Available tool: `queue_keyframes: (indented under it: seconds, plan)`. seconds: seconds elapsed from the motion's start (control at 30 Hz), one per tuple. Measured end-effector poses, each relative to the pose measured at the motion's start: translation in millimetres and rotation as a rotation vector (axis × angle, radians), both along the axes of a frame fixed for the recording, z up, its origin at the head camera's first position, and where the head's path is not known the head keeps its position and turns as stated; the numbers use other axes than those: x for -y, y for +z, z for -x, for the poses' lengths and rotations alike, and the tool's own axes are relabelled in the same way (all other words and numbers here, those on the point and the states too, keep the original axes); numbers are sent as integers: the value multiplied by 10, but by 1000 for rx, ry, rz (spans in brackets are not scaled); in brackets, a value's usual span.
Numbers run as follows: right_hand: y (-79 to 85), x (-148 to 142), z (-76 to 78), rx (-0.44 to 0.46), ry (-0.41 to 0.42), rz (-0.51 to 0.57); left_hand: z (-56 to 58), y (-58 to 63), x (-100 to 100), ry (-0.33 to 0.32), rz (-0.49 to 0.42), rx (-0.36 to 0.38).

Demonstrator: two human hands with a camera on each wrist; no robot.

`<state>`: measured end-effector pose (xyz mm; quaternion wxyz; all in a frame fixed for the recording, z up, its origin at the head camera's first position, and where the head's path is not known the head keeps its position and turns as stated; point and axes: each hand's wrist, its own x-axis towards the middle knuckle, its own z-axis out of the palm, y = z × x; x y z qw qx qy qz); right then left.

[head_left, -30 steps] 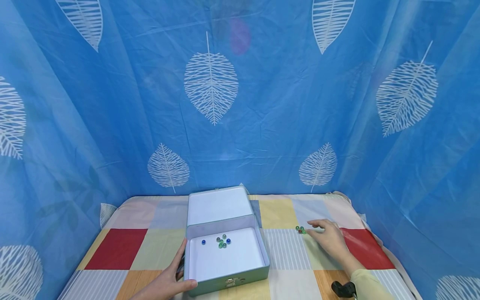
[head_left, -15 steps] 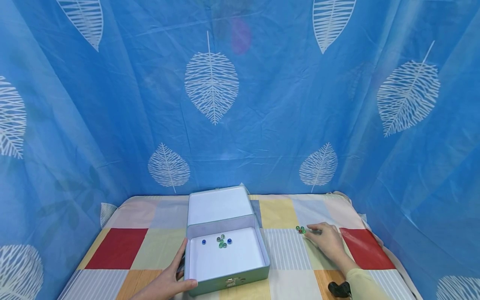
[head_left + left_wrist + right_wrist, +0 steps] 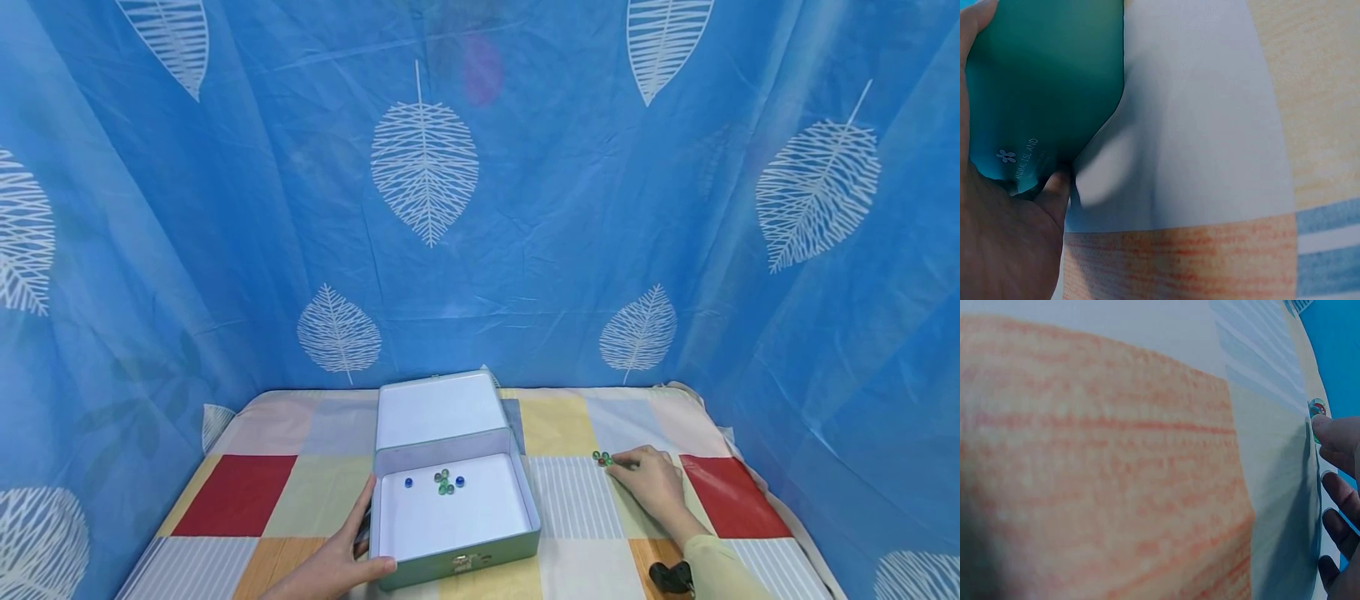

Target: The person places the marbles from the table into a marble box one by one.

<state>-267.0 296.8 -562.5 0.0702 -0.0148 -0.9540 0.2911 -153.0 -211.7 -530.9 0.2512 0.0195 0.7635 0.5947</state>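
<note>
A green tin box (image 3: 517, 546) stands on the patchwork cloth, its lid (image 3: 438, 408) tipped back. On its white floor lie several glass marbles, green ones (image 3: 443, 483) bunched together, a blue marble (image 3: 460, 482) beside them and another blue marble (image 3: 408, 482) to the left. My left hand (image 3: 337, 562) grips the near left corner, thumb across the front and fingers along the side. To the right of the box, my right hand (image 3: 651, 482) pinches a green marble (image 3: 609, 461) between thumb and index finger. A red marble (image 3: 602, 462) and two more green marbles (image 3: 596, 455) touch or nearly touch it.
The patchwork cloth (image 3: 573, 567) covers the table. Blue curtains (image 3: 525, 250) with white leaf prints hang close at the back and both sides. A small black object (image 3: 671, 577) sits at my right wrist, by the sleeve.
My right hand has moved slightly left, and its thumb and index finger have closed onto the green marble. The left hand and the tin box have stayed in place.
</note>
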Motion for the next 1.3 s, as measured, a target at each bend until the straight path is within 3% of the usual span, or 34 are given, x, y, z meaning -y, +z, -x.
queue_keyframes:
  seconds: [0.77,1.3]
  plan:
    - [4,54,2,-21,-28,-7,-24,6,3,-4,54,-34]
    - [-4,51,34,2,-33,-28,-13,-1,11,-6,5,-24]
